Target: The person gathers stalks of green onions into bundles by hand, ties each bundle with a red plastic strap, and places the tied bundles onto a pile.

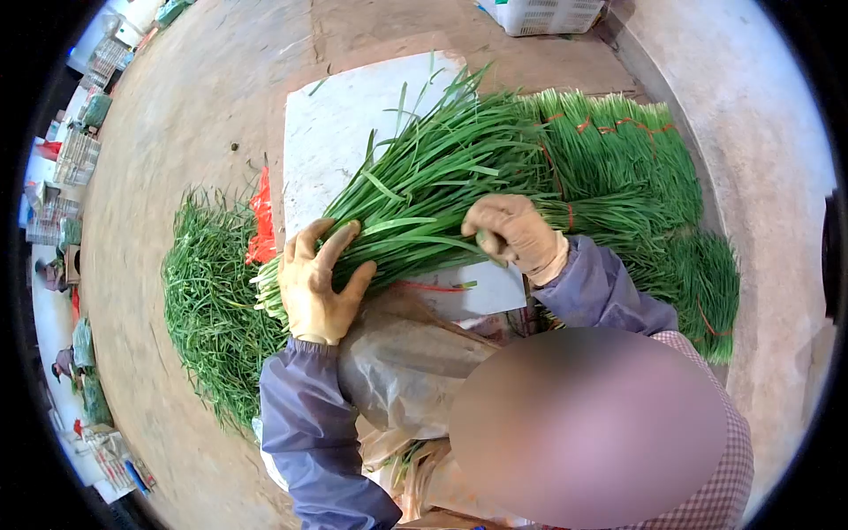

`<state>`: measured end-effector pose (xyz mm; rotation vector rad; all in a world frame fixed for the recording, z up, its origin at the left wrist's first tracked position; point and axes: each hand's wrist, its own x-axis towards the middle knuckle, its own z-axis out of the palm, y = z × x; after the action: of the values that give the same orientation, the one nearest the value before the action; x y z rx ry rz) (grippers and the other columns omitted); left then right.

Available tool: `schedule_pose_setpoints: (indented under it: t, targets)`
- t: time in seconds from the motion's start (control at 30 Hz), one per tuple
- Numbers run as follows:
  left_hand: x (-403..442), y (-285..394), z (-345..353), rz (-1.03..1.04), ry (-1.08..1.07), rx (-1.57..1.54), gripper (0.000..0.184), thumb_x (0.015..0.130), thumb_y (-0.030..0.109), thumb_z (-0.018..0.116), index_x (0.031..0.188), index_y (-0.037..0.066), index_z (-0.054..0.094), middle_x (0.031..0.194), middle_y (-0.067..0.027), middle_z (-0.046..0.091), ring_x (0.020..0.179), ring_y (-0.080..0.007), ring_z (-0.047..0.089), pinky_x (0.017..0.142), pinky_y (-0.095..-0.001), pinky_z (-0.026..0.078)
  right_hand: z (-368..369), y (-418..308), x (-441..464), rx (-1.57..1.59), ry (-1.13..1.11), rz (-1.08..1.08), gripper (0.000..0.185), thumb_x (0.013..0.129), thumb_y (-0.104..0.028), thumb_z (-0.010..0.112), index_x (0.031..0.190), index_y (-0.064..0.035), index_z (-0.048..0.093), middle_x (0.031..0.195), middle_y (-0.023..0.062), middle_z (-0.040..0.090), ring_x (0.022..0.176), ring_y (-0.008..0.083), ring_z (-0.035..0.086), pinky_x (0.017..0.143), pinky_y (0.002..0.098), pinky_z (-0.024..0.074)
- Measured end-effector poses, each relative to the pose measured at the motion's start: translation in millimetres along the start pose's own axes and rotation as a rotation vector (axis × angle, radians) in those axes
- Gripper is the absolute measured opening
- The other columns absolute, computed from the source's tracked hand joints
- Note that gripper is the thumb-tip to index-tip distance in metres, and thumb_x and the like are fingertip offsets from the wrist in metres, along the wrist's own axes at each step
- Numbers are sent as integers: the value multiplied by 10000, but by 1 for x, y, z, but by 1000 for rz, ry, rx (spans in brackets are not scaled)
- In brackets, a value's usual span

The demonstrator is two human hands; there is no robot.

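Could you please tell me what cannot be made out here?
Head view: rest of the white crate, cut off by top edge.
Head view: middle of the white board, covered by green leaves.
Head view: anything inside the right hand, hidden by its fingers.
Head view: area under the blurred oval.

2 pale tan-yellow close-fitting gloves [318, 290], darker stains at fingertips. 2 smooth blue-violet fabric sleeves [309, 428], creased, left cuff gathered. 1 maroon-and-white checked fabric garment [740, 446], small-patterned, partly visible.

White board [322, 132]: no lettering can be read.
Crate [552, 18] beyond the white board: no label can be made out.
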<state>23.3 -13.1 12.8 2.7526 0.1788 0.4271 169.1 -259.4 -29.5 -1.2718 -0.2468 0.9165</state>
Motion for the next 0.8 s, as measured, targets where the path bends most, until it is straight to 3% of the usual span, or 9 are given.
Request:
schedule_pose_setpoints:
  t: [0.13, 0.2, 0.3, 0.4, 0.43, 0.5, 0.53, 0.6, 0.8]
  targets:
    - [0, 1, 0, -11, -8, 13, 533, 709, 208, 783, 1223, 168, 648, 1240, -124, 569, 1132, -343, 534, 975, -445, 420, -34, -12, -13, 396, 14, -238, 305, 1000, -361, 495, 906, -87, 592, 479, -72, 337, 376, 39, 310, 365, 253, 272]
    - [1, 1, 0, -6, -5, 17, 536, 709, 208, 783, 1226, 169, 647, 1241, -124, 568, 1129, -342, 535, 975, -445, 420, -15, -43, -46, 144, -28, -315, 377, 993, -398, 504, 853, -55, 573, 491, -57, 401, 384, 61, 365, 394, 259, 320]
    - [2, 0, 1, 1, -2, 21, 519, 703, 214, 787, 1205, 166, 662, 1228, -132, 576, 1116, -347, 545, 964, -446, 429, -6, -39, -60, -12, -743, -111, 283, 954, -259, 626, 1098, -17, 654, 960, 118, 696, 841, 235, 673, 739, 329, 532]
    - [-1, 1, -1, 18, 15, 21, 515, 690, 215, 799, 1186, 160, 672, 1209, -135, 587, 1090, -349, 562, 939, -444, 448, 53, -41, -55, -1173, -605, -617, 308, 928, -238, 652, 1167, -43, 649, 1049, 148, 690, 848, 230, 687, 746, 330, 541]
    - [-2, 0, -1, 21, 18, 15, 520, 687, 214, 801, 1188, 160, 671, 1207, -134, 588, 1086, -349, 564, 936, -444, 451, 55, -38, -36, -1237, -333, -680, 276, 878, -203, 698, 1114, -64, 665, 945, 124, 698, 806, 248, 681, 710, 327, 542]
    - [-2, -1, -2, 25, 28, 20, 534, 679, 211, 807, 1191, 157, 666, 1201, -132, 592, 1080, -346, 569, 933, -438, 454, 52, -28, -8, -878, 154, -833, 270, 872, -247, 703, 1029, -32, 657, 791, 116, 677, 703, 268, 670, 604, 339, 528]
    - [-3, -2, -1, 33, 44, 7, 535, 678, 207, 807, 1191, 154, 663, 1200, -130, 593, 1079, -346, 569, 932, -437, 455, 59, -48, -8, -1026, 179, -560, 241, 878, -273, 674, 966, -49, 652, 792, 163, 665, 721, 329, 664, 619, 381, 533]
    - [-3, -4, 1, 59, 76, -19, 538, 676, 198, 808, 1190, 149, 658, 1198, -128, 594, 1078, -344, 569, 929, -436, 458, 61, -49, 6, -1176, 92, -544, 272, 877, -296, 680, 971, -41, 659, 806, 178, 667, 735, 340, 664, 644, 387, 530]
    - [-7, -5, -2, -1, 108, -207, 633, 691, 108, 786, 1279, 52, 558, 1204, -152, 605, 1103, -326, 586, 961, -408, 461, 73, -22, 28, -854, 26, -656, 223, 904, -257, 656, 948, -39, 669, 797, 177, 669, 739, 348, 660, 647, 398, 521]
